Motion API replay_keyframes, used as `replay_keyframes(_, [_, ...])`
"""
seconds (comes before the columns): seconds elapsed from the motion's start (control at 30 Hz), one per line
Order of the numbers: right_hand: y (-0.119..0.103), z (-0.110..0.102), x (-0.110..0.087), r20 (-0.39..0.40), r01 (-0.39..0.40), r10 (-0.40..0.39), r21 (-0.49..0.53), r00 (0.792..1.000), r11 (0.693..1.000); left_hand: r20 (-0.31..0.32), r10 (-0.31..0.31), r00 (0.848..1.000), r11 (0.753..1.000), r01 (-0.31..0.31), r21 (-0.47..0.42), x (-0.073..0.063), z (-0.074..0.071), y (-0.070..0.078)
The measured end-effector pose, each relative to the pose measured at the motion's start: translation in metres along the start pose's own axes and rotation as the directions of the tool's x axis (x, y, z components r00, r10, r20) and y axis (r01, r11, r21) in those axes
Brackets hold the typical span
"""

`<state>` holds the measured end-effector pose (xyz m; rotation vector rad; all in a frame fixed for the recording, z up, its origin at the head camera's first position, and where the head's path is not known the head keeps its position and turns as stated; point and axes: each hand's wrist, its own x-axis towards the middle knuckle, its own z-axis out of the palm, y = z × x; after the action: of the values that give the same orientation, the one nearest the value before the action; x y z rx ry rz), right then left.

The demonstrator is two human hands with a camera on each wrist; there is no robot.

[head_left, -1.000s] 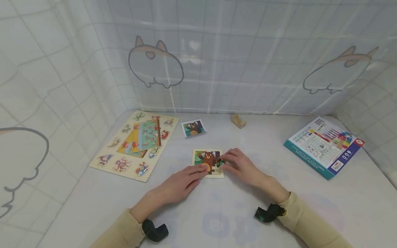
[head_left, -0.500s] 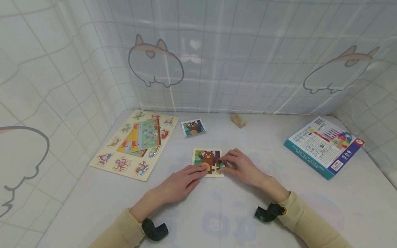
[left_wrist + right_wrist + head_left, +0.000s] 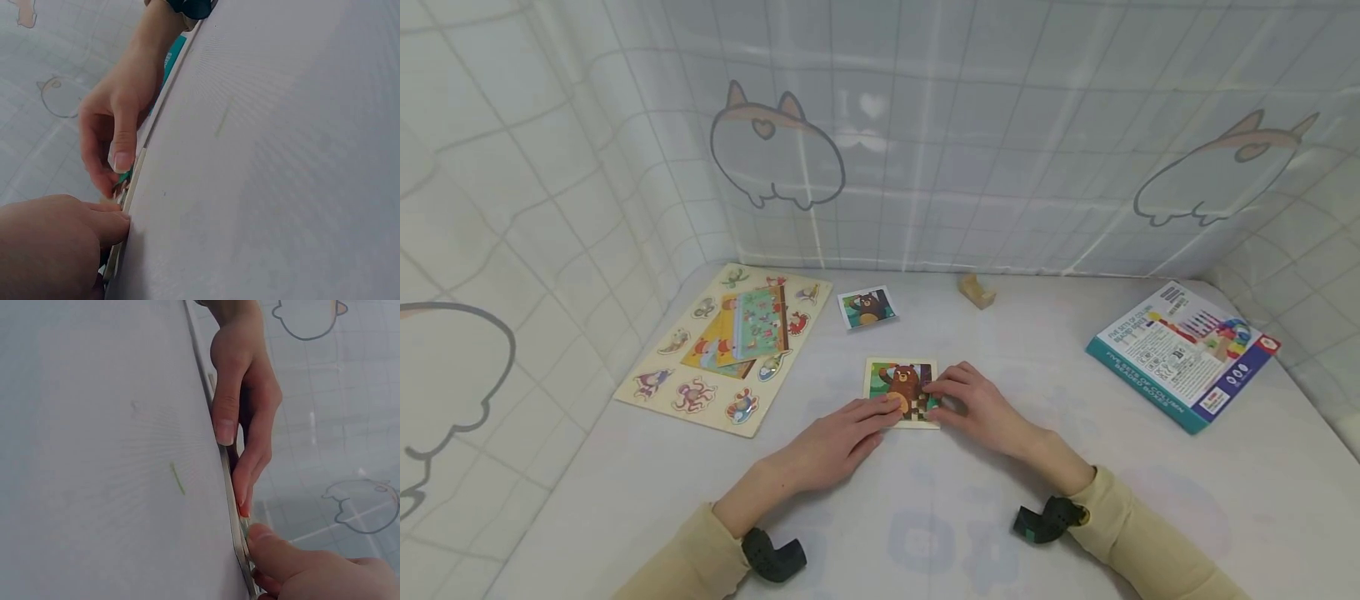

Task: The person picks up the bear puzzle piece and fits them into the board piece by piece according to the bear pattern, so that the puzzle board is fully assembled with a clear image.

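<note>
A small square bear jigsaw puzzle [image 3: 901, 379] in a pale wooden frame lies on the table in the middle of the head view. My left hand [image 3: 838, 446] rests its fingers on the puzzle's lower left part, over the bear's belly. With thumb and fingers, my right hand [image 3: 981, 408] pinches a green-edged puzzle piece [image 3: 125, 177] at the puzzle's right side. Fingers partly hide this piece. Pale bare wood shows around the lower right of the picture. In the right wrist view, the right thumb presses low at the puzzle's edge, seen side-on.
A bear picture card [image 3: 867, 308] lies behind the puzzle, with a small wooden block [image 3: 976, 292] to its right. On the left is a sea-animal board [image 3: 655, 408] bearing two colourful picture cards [image 3: 760, 325]. A teal-edged box [image 3: 1183, 354] lies at the right.
My right hand has shifted slightly left and down with the puzzle piece, which now sits closer over the puzzle's lower right part. My left hand has stayed in place.
</note>
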<state>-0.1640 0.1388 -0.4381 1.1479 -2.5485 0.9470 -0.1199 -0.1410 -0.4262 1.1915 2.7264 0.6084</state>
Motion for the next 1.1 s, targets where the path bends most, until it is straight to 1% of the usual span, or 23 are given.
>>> replay_keyframes(0.23, [-0.0024,0.0001,-0.0011,0.040,-0.026,0.025,0.021,0.999,0.999,0.011,-0.018,1.000,1.000,0.018,-0.005,0.0009,-0.0017,0.0020])
replay_keyframes(0.37, [-0.0025,0.0002,-0.0011,0.037,-0.027,0.026,0.026,0.999,0.999,0.005,-0.010,1.000,1.000,0.010,-0.004,0.0010,-0.0025,0.0027])
replay_keyframes(0.57, [-0.0006,0.0023,-0.0008,0.048,-0.050,0.048,0.051,0.998,0.997,0.011,-0.011,1.000,1.000,0.011,-0.002,0.0017,-0.0024,0.0020])
replay_keyframes(0.77, [0.0000,0.0033,-0.0013,0.059,-0.071,0.068,0.059,0.996,0.996,0.018,-0.026,1.000,1.000,0.026,0.005,0.0025,-0.0025,0.0022])
replay_keyframes(0.87, [-0.0005,0.0036,-0.0013,0.061,-0.079,0.075,0.065,0.995,0.995,0.027,-0.046,0.999,0.999,0.046,0.009,0.0029,-0.0024,0.0030])
replay_keyframes(0.97, [-0.0009,0.0040,-0.0013,0.059,-0.080,0.076,0.067,0.995,0.995,0.030,-0.056,0.998,0.998,0.055,0.040,0.0048,-0.0022,0.0051])
replay_keyframes(1.1, [-0.0020,0.0044,-0.0010,0.054,-0.074,0.070,0.060,0.996,0.995,0.033,-0.043,0.999,0.989,0.038,0.143,0.0099,0.0006,0.0078])
